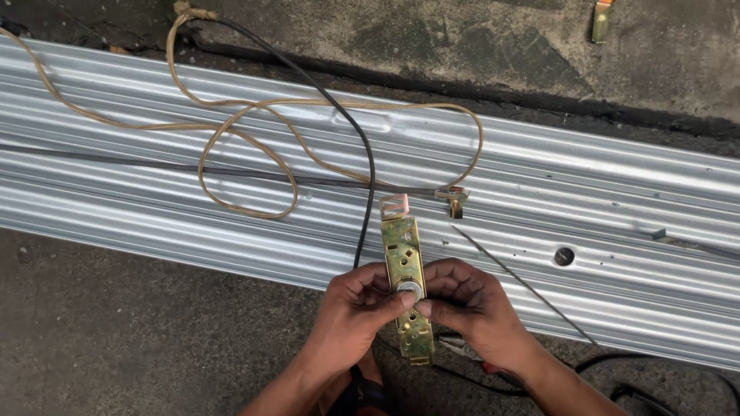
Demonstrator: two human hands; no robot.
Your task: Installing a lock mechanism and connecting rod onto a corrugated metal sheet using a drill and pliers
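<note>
Both hands hold a long brass-coloured metal lock plate (404,246) upright over the front edge of a ribbed grey metal shutter (586,200). My left hand (348,312) grips the plate's left side, thumb on the round silver cylinder (409,290) at its middle. My right hand (470,304) pinches the same cylinder from the right. The plate has a bent coppery tab (394,206) at its top end and several holes along its length.
A tan cord (231,123) loops across the shutter and a black cable (362,169) crosses it. A thin metal rod (524,285) lies slanted to the right, near a round hole (564,256). A small brass bracket (453,199) rests on the shutter. Pliers (470,353) lie under my right wrist on concrete.
</note>
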